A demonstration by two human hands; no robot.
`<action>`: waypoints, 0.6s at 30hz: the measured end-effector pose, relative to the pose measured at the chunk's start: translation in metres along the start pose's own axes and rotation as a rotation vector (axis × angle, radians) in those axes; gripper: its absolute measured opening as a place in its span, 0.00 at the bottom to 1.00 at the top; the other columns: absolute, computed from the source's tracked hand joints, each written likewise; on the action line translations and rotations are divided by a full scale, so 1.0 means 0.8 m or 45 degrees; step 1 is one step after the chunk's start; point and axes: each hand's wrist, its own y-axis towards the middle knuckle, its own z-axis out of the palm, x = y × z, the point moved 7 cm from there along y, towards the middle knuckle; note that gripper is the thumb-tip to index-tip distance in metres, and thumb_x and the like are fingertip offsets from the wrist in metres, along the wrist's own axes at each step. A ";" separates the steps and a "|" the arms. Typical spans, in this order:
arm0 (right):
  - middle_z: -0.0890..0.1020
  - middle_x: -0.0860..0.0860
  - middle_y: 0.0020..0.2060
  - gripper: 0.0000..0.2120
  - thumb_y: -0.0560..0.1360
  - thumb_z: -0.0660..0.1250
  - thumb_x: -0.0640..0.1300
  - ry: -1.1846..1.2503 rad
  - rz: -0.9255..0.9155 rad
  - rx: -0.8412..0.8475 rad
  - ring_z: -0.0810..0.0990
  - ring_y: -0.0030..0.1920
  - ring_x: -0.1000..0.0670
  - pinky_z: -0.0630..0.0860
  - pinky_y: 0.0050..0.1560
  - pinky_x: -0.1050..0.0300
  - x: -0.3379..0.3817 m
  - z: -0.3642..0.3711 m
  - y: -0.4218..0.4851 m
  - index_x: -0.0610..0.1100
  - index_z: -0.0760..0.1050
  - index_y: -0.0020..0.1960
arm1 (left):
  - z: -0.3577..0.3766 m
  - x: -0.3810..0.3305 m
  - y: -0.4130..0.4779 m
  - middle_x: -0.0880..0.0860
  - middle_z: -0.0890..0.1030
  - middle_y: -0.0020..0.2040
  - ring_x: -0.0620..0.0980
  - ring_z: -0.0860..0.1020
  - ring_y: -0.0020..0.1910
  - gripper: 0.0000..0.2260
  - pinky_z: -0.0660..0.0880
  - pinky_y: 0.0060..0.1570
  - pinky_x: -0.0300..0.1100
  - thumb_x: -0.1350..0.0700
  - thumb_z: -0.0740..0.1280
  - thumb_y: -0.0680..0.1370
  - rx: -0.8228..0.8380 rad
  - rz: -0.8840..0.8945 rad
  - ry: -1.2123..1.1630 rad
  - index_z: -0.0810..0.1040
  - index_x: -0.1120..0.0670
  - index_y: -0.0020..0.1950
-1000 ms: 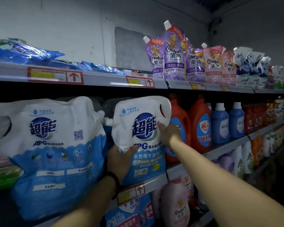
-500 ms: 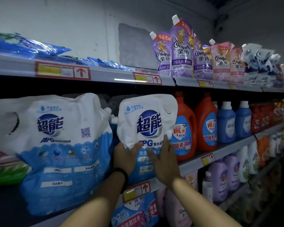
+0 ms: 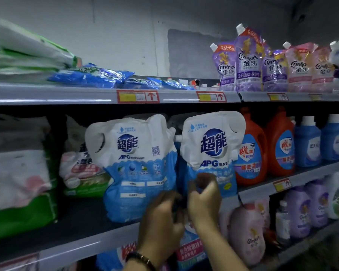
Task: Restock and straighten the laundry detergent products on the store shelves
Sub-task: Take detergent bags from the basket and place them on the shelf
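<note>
White-and-blue plastic marks the two big detergent pouches that stand upright side by side on the middle shelf (image 3: 67, 227). The left pouch (image 3: 137, 165) leans a little, its spout touching the side of the right pouch (image 3: 211, 149). The right pouch sits just beside an orange bottle (image 3: 250, 153), with a second orange bottle (image 3: 280, 145) and blue bottles (image 3: 307, 145) further along the same shelf.

Both hands are low in front of the pouches, close to each other. The right hand (image 3: 204, 198) is against the blue lower front of the right pouch, its fingers (image 3: 207, 180) curled in and bunched together. Blur hides whether they pinch the plastic or only rest on it. The left hand (image 3: 160, 222) is at the gap between the two pouch bottoms, fingers bent inward. Whether it grips anything cannot be told. A dark wristband (image 3: 141, 259) circles the left wrist.

On the top shelf, flat blue packs (image 3: 92, 75) lie down. Purple Comfort pouches (image 3: 247, 61) and pink Comfort pouches (image 3: 299, 67) stand upright to their right. Red and yellow price tags (image 3: 137, 96) sit on the top shelf's front rail. At far left on the middle shelf are blurred green-and-white bags (image 3: 24, 182). Below, a pink bottle (image 3: 247, 231) and purple bottles (image 3: 299, 212) fill the lower shelf.
</note>
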 end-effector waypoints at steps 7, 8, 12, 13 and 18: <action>0.81 0.61 0.65 0.31 0.75 0.77 0.53 0.209 0.152 0.433 0.81 0.64 0.56 0.81 0.63 0.50 0.022 0.084 -0.064 0.60 0.69 0.74 | -0.094 0.062 -0.059 0.39 0.73 0.61 0.46 0.72 0.64 0.19 0.75 0.63 0.45 0.58 0.73 0.75 -0.089 -0.071 0.186 0.79 0.43 0.63; 0.81 0.61 0.64 0.30 0.75 0.77 0.52 0.201 0.178 0.427 0.82 0.63 0.55 0.82 0.63 0.48 0.023 0.085 -0.065 0.60 0.70 0.74 | -0.101 0.066 -0.063 0.39 0.72 0.63 0.44 0.70 0.66 0.18 0.74 0.66 0.45 0.57 0.73 0.77 -0.084 -0.087 0.163 0.77 0.42 0.65; 0.81 0.62 0.57 0.25 0.77 0.76 0.49 0.028 0.182 0.498 0.83 0.59 0.54 0.81 0.53 0.59 0.038 0.092 -0.081 0.61 0.70 0.69 | -0.127 0.061 -0.067 0.39 0.71 0.65 0.40 0.69 0.69 0.20 0.71 0.69 0.39 0.61 0.72 0.78 -0.140 0.013 0.069 0.77 0.44 0.66; 0.81 0.61 0.57 0.25 0.77 0.76 0.49 -0.045 0.174 0.535 0.83 0.58 0.54 0.81 0.53 0.58 0.039 0.099 -0.088 0.62 0.70 0.69 | -0.134 0.055 -0.064 0.40 0.73 0.64 0.41 0.71 0.68 0.20 0.71 0.69 0.37 0.62 0.72 0.77 -0.180 0.074 0.059 0.79 0.45 0.66; 0.85 0.52 0.44 0.07 0.85 0.66 0.44 -0.225 0.098 0.686 0.86 0.42 0.57 0.77 0.38 0.67 0.057 0.141 -0.141 0.51 0.81 0.50 | -0.153 0.025 -0.031 0.46 0.78 0.65 0.43 0.75 0.67 0.16 0.71 0.68 0.37 0.65 0.66 0.81 -0.168 0.310 -0.065 0.80 0.51 0.65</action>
